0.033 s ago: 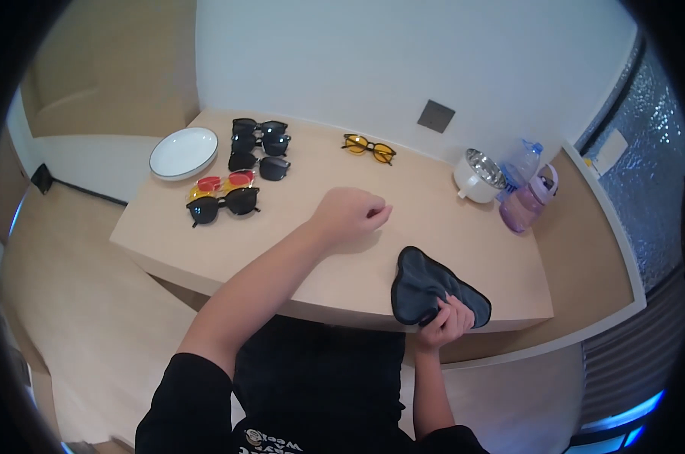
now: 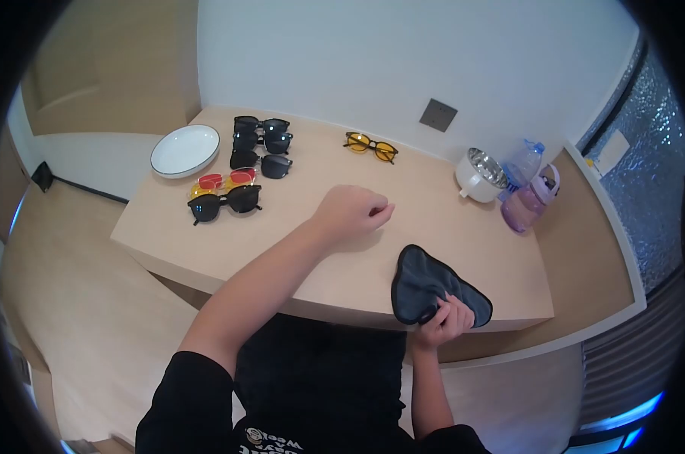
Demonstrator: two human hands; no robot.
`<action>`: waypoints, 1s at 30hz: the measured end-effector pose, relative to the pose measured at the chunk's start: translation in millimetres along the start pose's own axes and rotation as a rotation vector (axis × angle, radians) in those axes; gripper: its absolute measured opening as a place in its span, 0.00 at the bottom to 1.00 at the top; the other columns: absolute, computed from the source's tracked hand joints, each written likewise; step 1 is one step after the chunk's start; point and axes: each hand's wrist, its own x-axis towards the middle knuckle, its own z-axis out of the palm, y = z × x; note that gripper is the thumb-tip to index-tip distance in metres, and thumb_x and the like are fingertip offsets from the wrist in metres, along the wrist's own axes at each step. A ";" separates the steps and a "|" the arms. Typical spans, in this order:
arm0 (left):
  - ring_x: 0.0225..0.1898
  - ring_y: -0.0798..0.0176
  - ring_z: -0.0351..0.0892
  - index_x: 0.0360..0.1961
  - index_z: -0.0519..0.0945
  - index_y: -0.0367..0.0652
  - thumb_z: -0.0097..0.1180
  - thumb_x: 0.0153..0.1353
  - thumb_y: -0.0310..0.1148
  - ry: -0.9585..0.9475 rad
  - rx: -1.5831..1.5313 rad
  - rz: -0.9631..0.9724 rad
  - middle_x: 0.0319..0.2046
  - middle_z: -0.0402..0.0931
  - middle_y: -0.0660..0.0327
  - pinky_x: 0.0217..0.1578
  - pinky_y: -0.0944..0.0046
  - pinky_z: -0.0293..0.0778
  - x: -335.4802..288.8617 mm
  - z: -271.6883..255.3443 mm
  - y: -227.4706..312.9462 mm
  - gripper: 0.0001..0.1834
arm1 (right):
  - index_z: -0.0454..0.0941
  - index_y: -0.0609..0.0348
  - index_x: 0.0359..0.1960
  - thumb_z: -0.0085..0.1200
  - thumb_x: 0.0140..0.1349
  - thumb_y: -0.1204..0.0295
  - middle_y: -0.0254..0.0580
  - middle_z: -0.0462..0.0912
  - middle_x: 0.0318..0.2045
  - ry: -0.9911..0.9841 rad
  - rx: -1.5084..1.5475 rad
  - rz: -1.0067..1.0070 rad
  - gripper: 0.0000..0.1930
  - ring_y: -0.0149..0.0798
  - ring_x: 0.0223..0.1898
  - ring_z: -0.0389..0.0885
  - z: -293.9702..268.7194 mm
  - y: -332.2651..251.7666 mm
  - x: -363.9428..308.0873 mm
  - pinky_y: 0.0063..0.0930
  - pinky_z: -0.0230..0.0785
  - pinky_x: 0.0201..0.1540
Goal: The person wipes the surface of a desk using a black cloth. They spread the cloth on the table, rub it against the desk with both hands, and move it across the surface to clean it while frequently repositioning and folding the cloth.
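Observation:
My left hand (image 2: 351,210) rests at the middle of the table, curled into a fist, with nothing visible in it. At the table's front edge, my right hand (image 2: 448,321) pinches a dark grey cloth (image 2: 420,284) with black edging, which spreads partly over the tabletop. Beyond my left fist, near the wall, lies a pair of yellow-lensed glasses (image 2: 370,147) with a dark frame. To the left, several sunglasses (image 2: 260,142) form a column. Its nearest black pair (image 2: 225,203) partly covers glasses with yellow lenses, and red-lensed glasses (image 2: 243,176) show just behind.
A white plate (image 2: 185,152) with a dark rim stands at the table's left edge. On the right are a white pot (image 2: 476,186) with a metal inside, a clear blue-capped bottle (image 2: 523,163) and a purple bottle (image 2: 525,207). A raised panel (image 2: 596,265) borders the table's right side.

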 end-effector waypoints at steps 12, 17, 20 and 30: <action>0.25 0.47 0.81 0.25 0.86 0.45 0.60 0.70 0.49 -0.334 0.096 -0.039 0.21 0.80 0.54 0.30 0.50 0.74 -3.5 1.5 6.4 0.21 | 0.83 0.49 0.31 0.56 0.66 0.65 0.33 0.88 0.42 -0.075 0.244 -0.147 0.07 0.43 0.47 0.82 18.0 -71.9 -19.7 0.42 0.62 0.59; 0.27 0.54 0.83 0.29 0.88 0.49 0.61 0.70 0.59 -0.465 0.104 -0.039 0.23 0.83 0.61 0.32 0.55 0.76 -3.1 -0.7 4.9 0.25 | 0.89 0.46 0.40 0.61 0.63 0.65 0.29 0.90 0.49 -0.310 0.190 -0.115 0.08 0.38 0.54 0.84 -4.9 -84.6 3.5 0.39 0.62 0.64; 0.29 0.58 0.85 0.31 0.89 0.51 0.63 0.67 0.64 -0.538 0.088 -0.033 0.25 0.84 0.64 0.33 0.58 0.76 -3.4 -7.0 15.2 0.27 | 0.89 0.47 0.51 0.60 0.66 0.66 0.32 0.88 0.57 -0.506 0.179 -0.043 0.14 0.37 0.63 0.82 -24.6 -97.4 26.3 0.41 0.58 0.70; 0.37 0.55 0.87 0.41 0.87 0.50 0.64 0.69 0.47 -0.313 0.078 -0.157 0.31 0.87 0.61 0.40 0.55 0.81 4.2 4.2 1.1 0.13 | 0.69 0.49 0.78 0.47 0.79 0.52 0.52 0.69 0.77 -1.105 0.284 -0.392 0.30 0.49 0.79 0.64 27.5 -61.6 87.9 0.60 0.49 0.81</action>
